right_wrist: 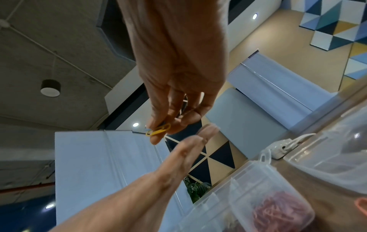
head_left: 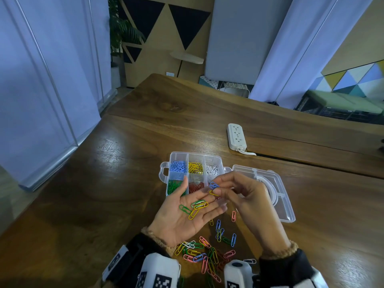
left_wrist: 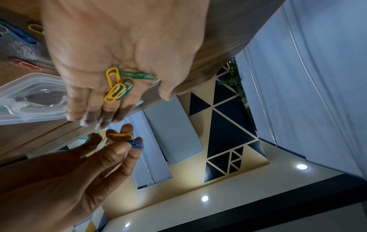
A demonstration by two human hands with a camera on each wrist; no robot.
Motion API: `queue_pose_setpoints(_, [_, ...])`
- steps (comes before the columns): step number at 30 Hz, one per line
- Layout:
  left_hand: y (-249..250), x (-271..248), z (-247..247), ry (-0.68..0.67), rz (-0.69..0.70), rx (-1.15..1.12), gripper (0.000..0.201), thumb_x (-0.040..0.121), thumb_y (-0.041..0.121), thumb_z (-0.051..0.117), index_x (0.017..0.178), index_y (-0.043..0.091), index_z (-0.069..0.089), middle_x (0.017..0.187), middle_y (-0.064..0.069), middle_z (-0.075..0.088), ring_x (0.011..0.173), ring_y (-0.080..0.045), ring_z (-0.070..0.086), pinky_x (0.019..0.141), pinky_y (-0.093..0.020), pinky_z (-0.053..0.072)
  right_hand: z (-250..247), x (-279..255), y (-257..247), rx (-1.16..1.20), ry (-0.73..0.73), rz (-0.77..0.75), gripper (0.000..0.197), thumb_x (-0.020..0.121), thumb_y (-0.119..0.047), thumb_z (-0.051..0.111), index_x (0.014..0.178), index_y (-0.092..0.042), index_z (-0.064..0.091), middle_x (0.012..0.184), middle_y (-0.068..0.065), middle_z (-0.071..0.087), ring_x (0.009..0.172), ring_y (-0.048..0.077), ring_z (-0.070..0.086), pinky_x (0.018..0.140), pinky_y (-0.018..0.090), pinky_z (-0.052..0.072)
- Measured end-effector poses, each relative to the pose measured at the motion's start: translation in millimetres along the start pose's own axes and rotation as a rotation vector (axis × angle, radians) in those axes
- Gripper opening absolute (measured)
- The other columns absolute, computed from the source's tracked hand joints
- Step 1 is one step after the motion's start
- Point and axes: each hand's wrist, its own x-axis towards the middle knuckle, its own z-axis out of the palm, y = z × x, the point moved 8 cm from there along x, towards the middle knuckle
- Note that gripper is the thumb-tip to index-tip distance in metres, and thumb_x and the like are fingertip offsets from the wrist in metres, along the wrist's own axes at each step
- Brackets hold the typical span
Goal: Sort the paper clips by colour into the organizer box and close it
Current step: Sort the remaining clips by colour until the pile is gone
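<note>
Left hand (head_left: pixel 187 213) released, palm up, carrying green and yellow paper clips (head_left: pixel 194 206), right hand (head_left: pixel 245 196) pinching yellow clip (left_wrist: pixel 120 136) and blue clip (left_wrist: pixel 136 144), both just before open organizer box (head_left: pixel 166 173), loose clips (head_left: pixel 207 252) on table (head_left: pixel 104 183) nearer the person

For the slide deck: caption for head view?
Left hand cradles green and yellow paper clips; right hand pinches two over clear plastic organizer box.

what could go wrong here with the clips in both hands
1. The left hand lies flat and open with green and yellow clips loose on the palm; a tilt could spill them back into the pile.
2. The right hand pinches a blue clip and a yellow clip together, so both might drop into one compartment of the box.
</note>
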Motion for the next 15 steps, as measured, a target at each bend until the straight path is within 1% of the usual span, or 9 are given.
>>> queue_pose_setpoints(2, [1, -1, 1, -0.006, 0.003, -0.011, 0.069, 0.086, 0.047, 0.045, 0.114, -0.014, 0.059, 0.119, -0.032, 0.059, 0.097, -0.045, 0.065, 0.079, -0.056, 0.052, 2, 0, 7, 0.073, -0.007, 0.057, 0.014, 0.077, 0.0, 0.067, 0.085, -0.012, 0.068, 0.078, 0.002, 0.074, 0.075, 0.017, 0.069, 0.07, 0.024, 0.054])
queue_pose_setpoints(5, [2, -1, -1, -0.002, 0.011, -0.004, 0.07, 0.084, 0.047, 0.046, 0.113, -0.015, 0.06, 0.12, -0.031, 0.059, 0.103, -0.042, 0.064, 0.082, -0.054, 0.052, 5, -2, 14, 0.127, -0.016, 0.112, 0.015, 0.078, 0.003, 0.066, 0.084, -0.01, 0.068, 0.076, 0.003, 0.074, 0.071, 0.017, 0.07, 0.065, 0.02, 0.053])
queue_pose_setpoints(8, [2, 0, -3, 0.005, 0.013, -0.007, 0.071, 0.085, 0.047, 0.046, 0.113, -0.018, 0.059, 0.122, -0.034, 0.057, 0.114, -0.042, 0.057, 0.085, -0.053, 0.05, 3, -2, 17, 0.131, -0.001, 0.128, 0.013, 0.077, 0.002, 0.066, 0.085, -0.009, 0.067, 0.077, 0.002, 0.074, 0.07, 0.016, 0.07, 0.064, 0.019, 0.053])
queue_pose_setpoints(10, [3, 1, -4, 0.003, 0.02, -0.001, 0.072, 0.088, 0.047, 0.044, 0.114, -0.019, 0.057, 0.122, -0.036, 0.056, 0.118, -0.044, 0.052, 0.092, -0.052, 0.049, 1, -2, 19, 0.118, 0.009, 0.135, 0.012, 0.077, 0.0, 0.067, 0.084, -0.01, 0.067, 0.077, 0.002, 0.074, 0.071, 0.017, 0.07, 0.065, 0.022, 0.054])
queue_pose_setpoints(11, [4, 1, -4, -0.001, 0.024, 0.004, 0.072, 0.088, 0.046, 0.044, 0.115, -0.019, 0.056, 0.121, -0.036, 0.056, 0.117, -0.045, 0.052, 0.093, -0.052, 0.048, 0, -2, 19, 0.096, 0.009, 0.133, 0.012, 0.077, -0.001, 0.068, 0.084, -0.011, 0.067, 0.077, 0.003, 0.074, 0.073, 0.019, 0.07, 0.067, 0.026, 0.055])
queue_pose_setpoints(13, [10, 1, -8, 0.008, 0.055, 0.025, 0.069, 0.088, 0.045, 0.044, 0.111, -0.018, 0.059, 0.119, -0.036, 0.058, 0.108, -0.046, 0.059, 0.09, -0.05, 0.05, -2, 1, 17, 0.031, 0.0, 0.132, 0.013, 0.077, -0.004, 0.069, 0.08, -0.016, 0.067, 0.076, 0.004, 0.073, 0.073, 0.022, 0.068, 0.068, 0.033, 0.056])
queue_pose_setpoints(14, [16, 0, -11, 0.009, 0.084, 0.045, 0.068, 0.089, 0.045, 0.045, 0.108, -0.018, 0.062, 0.119, -0.035, 0.058, 0.105, -0.045, 0.062, 0.088, -0.048, 0.051, -3, 4, 14, -0.014, -0.016, 0.13, 0.014, 0.076, -0.005, 0.07, 0.078, -0.018, 0.067, 0.074, 0.004, 0.072, 0.071, 0.02, 0.067, 0.068, 0.033, 0.054])
queue_pose_setpoints(15, [25, -1, -13, -0.001, 0.127, 0.066, 0.067, 0.089, 0.046, 0.048, 0.109, -0.017, 0.063, 0.122, -0.034, 0.058, 0.108, -0.043, 0.062, 0.088, -0.047, 0.052, -4, 9, 11, -0.074, -0.045, 0.127, 0.014, 0.076, -0.007, 0.071, 0.077, -0.02, 0.067, 0.072, 0.003, 0.071, 0.068, 0.016, 0.065, 0.066, 0.03, 0.053])
